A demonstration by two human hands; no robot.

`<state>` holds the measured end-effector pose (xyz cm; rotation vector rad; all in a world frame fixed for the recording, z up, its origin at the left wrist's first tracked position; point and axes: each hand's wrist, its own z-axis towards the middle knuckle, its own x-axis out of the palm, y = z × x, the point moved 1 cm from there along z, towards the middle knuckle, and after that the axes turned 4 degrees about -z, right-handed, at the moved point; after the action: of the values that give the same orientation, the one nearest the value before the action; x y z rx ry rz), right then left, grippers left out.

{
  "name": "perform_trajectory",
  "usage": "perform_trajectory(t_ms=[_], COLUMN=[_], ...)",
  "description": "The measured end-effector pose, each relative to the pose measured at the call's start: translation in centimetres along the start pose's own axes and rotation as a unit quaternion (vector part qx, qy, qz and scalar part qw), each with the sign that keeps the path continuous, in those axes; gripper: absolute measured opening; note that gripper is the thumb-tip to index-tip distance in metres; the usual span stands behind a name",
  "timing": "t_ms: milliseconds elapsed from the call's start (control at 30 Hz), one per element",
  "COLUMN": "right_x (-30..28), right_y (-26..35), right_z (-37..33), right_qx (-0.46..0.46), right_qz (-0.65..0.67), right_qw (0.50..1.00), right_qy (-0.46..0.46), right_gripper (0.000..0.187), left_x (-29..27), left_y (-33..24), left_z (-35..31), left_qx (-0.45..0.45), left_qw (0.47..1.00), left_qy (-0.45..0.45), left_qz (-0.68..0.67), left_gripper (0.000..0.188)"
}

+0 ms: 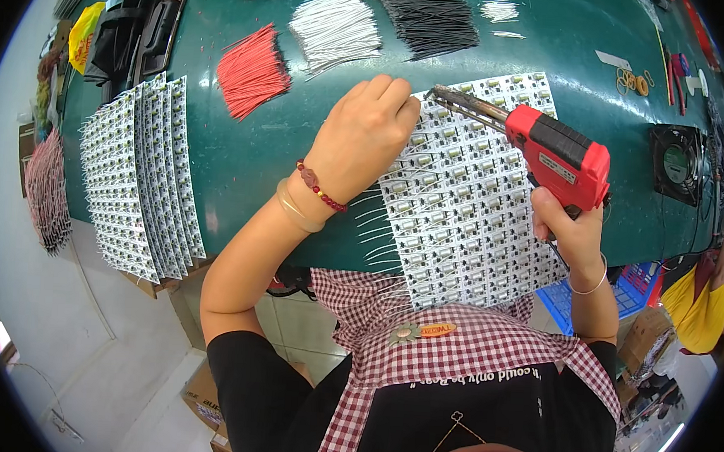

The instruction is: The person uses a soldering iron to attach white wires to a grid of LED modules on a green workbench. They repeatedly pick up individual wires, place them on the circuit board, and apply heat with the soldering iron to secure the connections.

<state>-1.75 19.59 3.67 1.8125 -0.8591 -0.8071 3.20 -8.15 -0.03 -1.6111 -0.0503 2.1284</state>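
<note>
My right hand (573,226) grips a red and black soldering gun (559,155) by its handle. Its metal tip points left, over the far edge of a panel of small white circuit boards (471,208). Close beside that tip, my left hand (373,119) is closed with its fingers curled; what the fingertips hold is hidden behind the hand. Thin white wires (374,227) stick out from the panel's left side. Past my left hand lie bundles of cut wire: red (254,72), white (337,30) and black (428,19).
Several wired board panels (137,179) stand stacked at the left of the green table (249,178). A small black fan (677,162) stands at the right, with rubber bands (634,81) farther back. A blue plastic basket (569,301) sits below the right table edge.
</note>
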Motion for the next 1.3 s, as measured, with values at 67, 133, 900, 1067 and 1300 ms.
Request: perform_trajectory(t_ms=[67,133,900,1067,1300], right_x=[0.1,-0.2,0.5,0.8,0.8], right_y=[0.3,0.3,1.0,1.5,1.0], right_z=[-0.2,-0.1,0.3,0.0,-0.3], right_qx=[0.003,0.010,0.030,0.043,0.019], right_qz=[0.008,0.011,0.003,-0.012,0.019], right_qw=[1.000,1.000,1.000,0.999,1.000], right_qy=[-0.017,-0.016,0.005,-0.002,-0.010], right_gripper=[0.025,0.022,0.026,0.026,0.027], left_x=[-0.6,-1.1,1.4,1.3,1.2], left_y=[-0.1,0.3,2.1,1.7,1.7], left_z=[0.1,0.3,0.0,0.3,0.3], left_qx=[0.003,0.003,0.009,0.010,0.015], left_qw=[1.000,0.999,0.997,0.996,0.995], left_qy=[-0.003,-0.032,-0.056,-0.070,-0.076], left_qz=[0.006,0.007,-0.058,-0.056,-0.055], left_gripper=[0.020,0.020,0.024,0.026,0.028])
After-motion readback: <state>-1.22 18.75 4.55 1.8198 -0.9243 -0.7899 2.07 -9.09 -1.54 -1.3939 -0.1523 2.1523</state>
